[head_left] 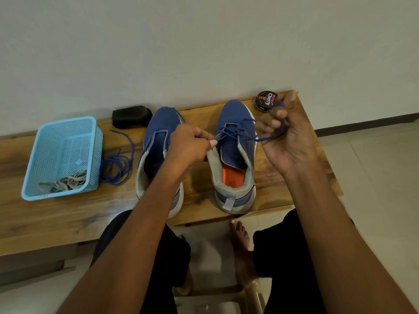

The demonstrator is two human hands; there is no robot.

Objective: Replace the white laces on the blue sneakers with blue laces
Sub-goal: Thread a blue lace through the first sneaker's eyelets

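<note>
Left hand (192, 143) pinching, right hand (285, 134) fisted around thin blue cord lace (235, 132), drawn taut to seat crossings on right blue mesh sneaker (235, 155).

Blue sneakers (235, 155) side by side, half-laced blue lace (233, 132)

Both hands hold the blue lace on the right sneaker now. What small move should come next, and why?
Probably the right hand should pull its lace end outward to take up slack, while the left hand pinches the crossing steady. The blue lace sits loose over the right sneaker, and only its front eyelets look threaded.
</note>
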